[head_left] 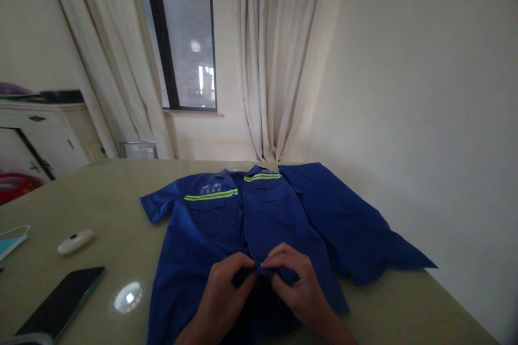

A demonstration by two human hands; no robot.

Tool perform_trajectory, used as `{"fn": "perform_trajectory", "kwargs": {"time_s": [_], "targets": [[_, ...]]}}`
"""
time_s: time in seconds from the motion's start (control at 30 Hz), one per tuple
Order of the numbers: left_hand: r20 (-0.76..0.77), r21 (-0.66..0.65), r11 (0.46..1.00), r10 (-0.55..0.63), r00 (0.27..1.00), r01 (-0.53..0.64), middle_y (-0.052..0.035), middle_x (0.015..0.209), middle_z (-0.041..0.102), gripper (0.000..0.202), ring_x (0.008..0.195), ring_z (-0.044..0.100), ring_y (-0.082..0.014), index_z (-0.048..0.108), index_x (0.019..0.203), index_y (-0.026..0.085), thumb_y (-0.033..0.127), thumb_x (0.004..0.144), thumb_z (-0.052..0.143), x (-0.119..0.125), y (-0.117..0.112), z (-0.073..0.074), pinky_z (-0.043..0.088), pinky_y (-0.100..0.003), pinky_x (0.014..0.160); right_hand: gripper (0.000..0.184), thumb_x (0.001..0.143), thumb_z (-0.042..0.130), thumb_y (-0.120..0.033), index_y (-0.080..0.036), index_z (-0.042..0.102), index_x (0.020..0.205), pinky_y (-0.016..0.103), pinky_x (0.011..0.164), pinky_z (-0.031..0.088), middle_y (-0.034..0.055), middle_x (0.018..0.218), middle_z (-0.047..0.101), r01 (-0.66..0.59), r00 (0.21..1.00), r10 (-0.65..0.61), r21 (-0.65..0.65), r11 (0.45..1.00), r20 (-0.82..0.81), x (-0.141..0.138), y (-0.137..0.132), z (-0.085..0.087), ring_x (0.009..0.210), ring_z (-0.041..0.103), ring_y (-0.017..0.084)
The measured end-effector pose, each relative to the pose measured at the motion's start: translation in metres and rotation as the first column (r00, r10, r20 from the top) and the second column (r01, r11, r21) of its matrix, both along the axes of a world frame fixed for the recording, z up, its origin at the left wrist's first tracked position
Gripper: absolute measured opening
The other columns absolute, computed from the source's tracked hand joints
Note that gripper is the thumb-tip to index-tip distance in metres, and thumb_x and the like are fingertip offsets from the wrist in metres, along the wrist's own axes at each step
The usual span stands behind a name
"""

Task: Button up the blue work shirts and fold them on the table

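The greatest area is taken by a smooth, pale wall [424, 91], and below it a greenish table [113, 215] is seen, with a glossy surface in which light is reflected. Behind the table, cream-coloured curtains [275, 54] are hung in long, soft vertical folds. On the table, a dark blue short-sleeved shirt [202, 232] of matt woven cloth is laid with its collar away from the person; its front is crossed by yellow-green stripes, and flapped pockets are placed below them. To its right, a wide blue cloth panel [348, 226] with an angular outline is spread; whether it is joined to the shirt cannot be told. At the left, a flat black phone [62, 302] is laid, and beyond it are found a light blue mask [12, 247] and a smooth, oval white object [75, 242]. By the left hand [226, 285] and the right hand [297, 283], the shirt's front edge is pinched between thumbs and bent index fingers, the fingertips being brought close together; what lies between them is too small to be told.
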State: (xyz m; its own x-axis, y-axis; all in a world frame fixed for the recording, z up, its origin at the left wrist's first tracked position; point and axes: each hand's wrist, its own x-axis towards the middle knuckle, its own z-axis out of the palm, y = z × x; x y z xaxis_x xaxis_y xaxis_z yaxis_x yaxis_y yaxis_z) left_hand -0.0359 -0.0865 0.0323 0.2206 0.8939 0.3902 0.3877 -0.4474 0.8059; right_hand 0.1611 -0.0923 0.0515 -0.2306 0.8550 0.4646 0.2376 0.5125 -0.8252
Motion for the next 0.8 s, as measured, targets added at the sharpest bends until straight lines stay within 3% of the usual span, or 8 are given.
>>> {"fn": "perform_trajectory", "kwargs": {"time_s": [0.2,0.33,0.43,0.6,0.8], "targets": [[0.005,-0.072,0.996,0.062,0.998,-0.061,0.0004,0.083,0.076,0.009,0.079,0.07,-0.0183,0.073,0.086,0.024,0.028,0.089,0.066,0.002,-0.002,-0.004,0.051,-0.024,0.074,0.025,0.099,0.057,-0.033,-0.024,0.08,0.096,0.029,0.079,0.05,0.0061,0.092,0.073,-0.084,0.995,0.08,-0.069,0.994,-0.061,0.007,0.004,0.004,0.087,0.068,0.018],[0.033,-0.108,0.994,0.027,0.999,-0.023,-0.0007,0.089,0.078,0.013,0.084,0.071,-0.0194,0.075,0.091,0.025,0.033,0.091,0.066,0.003,0.0,-0.002,0.051,-0.025,0.079,0.019,0.093,0.067,-0.036,-0.022,0.079,0.088,0.026,0.067,0.048,0.0044,0.084,0.072,-0.088,0.992,0.072,-0.152,0.985,-0.107,0.008,0.01,-0.004,0.076,0.065,0.016],[0.059,-0.147,0.989,-0.017,0.998,0.025,-0.0006,0.086,0.077,0.014,0.08,0.071,-0.0186,0.075,0.089,0.024,0.035,0.091,0.066,0.002,0.001,0.002,0.05,-0.024,0.075,0.013,0.089,0.072,-0.033,-0.021,0.078,0.088,0.025,0.067,0.049,0.004,0.084,0.072,-0.066,0.991,0.044,-0.173,0.983,-0.127,0.004,0.011,-0.009,0.076,0.065,0.016],[0.08,-0.128,0.991,-0.034,0.996,0.044,-0.0012,0.084,0.076,0.014,0.08,0.07,-0.0187,0.074,0.086,0.023,0.033,0.091,0.066,0.002,0.002,0.003,0.05,-0.024,0.076,0.01,0.091,0.07,-0.028,-0.021,0.077,0.091,0.026,0.071,0.052,0.0051,0.088,0.074,-0.053,0.996,0.046,-0.091,0.995,-0.078,0.002,0.01,-0.01,0.081,0.069,0.017],[0.089,-0.098,0.994,-0.036,0.995,0.045,-0.0014,0.085,0.076,0.009,0.081,0.07,-0.0185,0.073,0.084,0.022,0.024,0.088,0.065,0.002,0.001,-0.001,0.051,-0.025,0.077,0.014,0.091,0.066,-0.019,-0.022,0.076,0.1,0.027,0.075,0.055,0.0058,0.092,0.074,-0.005,0.996,-0.005,0.113,0.994,0.09,0.003,0.006,-0.011,0.083,0.07,0.017]]}}
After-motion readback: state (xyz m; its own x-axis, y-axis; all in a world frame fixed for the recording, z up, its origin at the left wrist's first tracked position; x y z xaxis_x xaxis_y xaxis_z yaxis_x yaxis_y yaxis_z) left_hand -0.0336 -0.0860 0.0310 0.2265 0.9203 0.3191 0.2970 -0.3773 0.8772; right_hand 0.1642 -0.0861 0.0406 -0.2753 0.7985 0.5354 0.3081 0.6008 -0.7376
